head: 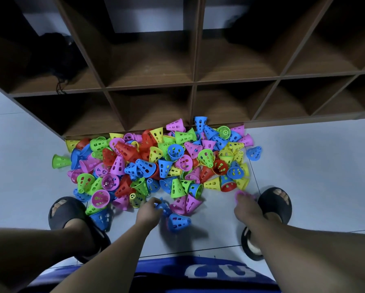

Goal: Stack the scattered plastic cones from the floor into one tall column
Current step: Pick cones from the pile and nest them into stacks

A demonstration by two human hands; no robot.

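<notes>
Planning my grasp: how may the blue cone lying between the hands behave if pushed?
The blue cone lies on its side, so it probably rolls in a curve. Its holed plastic walls suggest it is light.

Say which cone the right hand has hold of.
The pink cone beside the black slipper, at the pile's near right corner; the left hand grips a blue cone instead.

Dark wooden cubby shelving [193, 81] (open compartments) stands on a pale tiled floor [315, 166].
</notes>
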